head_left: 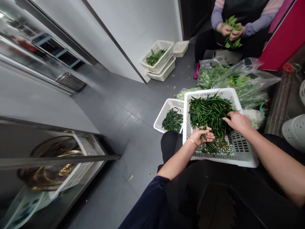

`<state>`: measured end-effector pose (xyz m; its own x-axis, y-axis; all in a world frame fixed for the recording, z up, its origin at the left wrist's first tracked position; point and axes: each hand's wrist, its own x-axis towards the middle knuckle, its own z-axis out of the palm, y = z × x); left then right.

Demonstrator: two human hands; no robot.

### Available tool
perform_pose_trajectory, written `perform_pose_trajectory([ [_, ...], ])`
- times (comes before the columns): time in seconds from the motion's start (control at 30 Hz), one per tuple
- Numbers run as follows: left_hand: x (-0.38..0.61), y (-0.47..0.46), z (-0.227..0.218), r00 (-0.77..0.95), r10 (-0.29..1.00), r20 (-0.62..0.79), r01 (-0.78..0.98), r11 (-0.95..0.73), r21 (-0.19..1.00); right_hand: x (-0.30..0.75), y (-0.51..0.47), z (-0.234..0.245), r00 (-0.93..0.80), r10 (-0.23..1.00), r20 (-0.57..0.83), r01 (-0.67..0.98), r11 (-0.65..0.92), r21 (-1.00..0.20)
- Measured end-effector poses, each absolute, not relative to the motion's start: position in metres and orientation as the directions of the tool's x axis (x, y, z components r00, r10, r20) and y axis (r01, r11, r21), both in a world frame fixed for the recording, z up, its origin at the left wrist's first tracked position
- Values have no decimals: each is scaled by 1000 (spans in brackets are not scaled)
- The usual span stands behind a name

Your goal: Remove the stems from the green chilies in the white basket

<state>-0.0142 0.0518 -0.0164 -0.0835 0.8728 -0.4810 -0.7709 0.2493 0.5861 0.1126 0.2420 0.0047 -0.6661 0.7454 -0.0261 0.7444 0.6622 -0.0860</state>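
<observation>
**Both Hands over a White Basket (187, 133) of Green Chillies (207, 108)**

The perforated white basket sits on your lap, the chillies heaped toward its far side and smaller green pieces (218, 147) lying toward its near side. Your left hand (202, 136), wearing a gold-coloured bracelet (193, 142) at the wrist, is palm up above the heap's near edge; its fingers are partly curled and hold a few chillies (203, 135). Your right hand (236, 121) is at the heap's right edge, thumb apart from the bent fingers; whether it grips a chilli cannot be told. Just left of the basket, a smaller white basket (159, 120) contains more dark green chillies (172, 121). Beyond your lap lie clear plastic bags (250, 83) of leafy greens. At upper right, a seated co-worker (245, 12) holds a leafy bunch (232, 23) in both hands. Stacked baskets (164, 73), the upper with greens (155, 57), stand beside the wall.
</observation>
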Motion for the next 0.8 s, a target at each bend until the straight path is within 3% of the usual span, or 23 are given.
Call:
perform_pose_trajectory([
  [0.07, -14, 51, -17, -108, 889, -444, -774, 205, 599, 107, 248, 3, -691, 722, -23, 722, 688, -74],
  [0.13, -12, 49, -17, -150, 883, -445, -767, 180, 616, 112, 242, 1, -710, 703, 30, 693, 706, -149],
  [0.23, -5, 49, -14, -299, 858, -418, -660, 130, 740, 131, 217, 3, -703, 708, 68, 601, 642, -476],
  [0.33, 6, 49, -9, -301, 884, -357, -414, 215, 884, 149, 182, 4, -703, 705, -95, 419, 304, -856],
  [0.4, 12, 47, -7, -215, 893, -396, -275, 333, 902, 155, 160, 1, -726, 658, -198, 309, 55, -950],
  [0.47, 15, 44, -8, -158, 881, -447, -195, 416, 888, 160, 144, -3, -766, 599, -235, 261, -44, -964],
  [0.5, 16, 42, -9, -142, 875, -463, -173, 439, 882, 162, 139, -6, -788, 573, -227, 262, -23, -965],
  [0.6, 20, 38, -14, -147, 850, -505, -160, 483, 861, 167, 136, -11, -831, 549, -90, 304, 312, -900],
  [0.7, 22, 40, -19, -217, 788, -575, -264, 520, 812, 163, 148, -13, -877, 470, 96, 308, 706, -638],
  [0.8, 17, 43, -23, -269, 741, -616, -447, 470, 761, 142, 169, -12, -900, 434, -46, 416, 819, -395],
])
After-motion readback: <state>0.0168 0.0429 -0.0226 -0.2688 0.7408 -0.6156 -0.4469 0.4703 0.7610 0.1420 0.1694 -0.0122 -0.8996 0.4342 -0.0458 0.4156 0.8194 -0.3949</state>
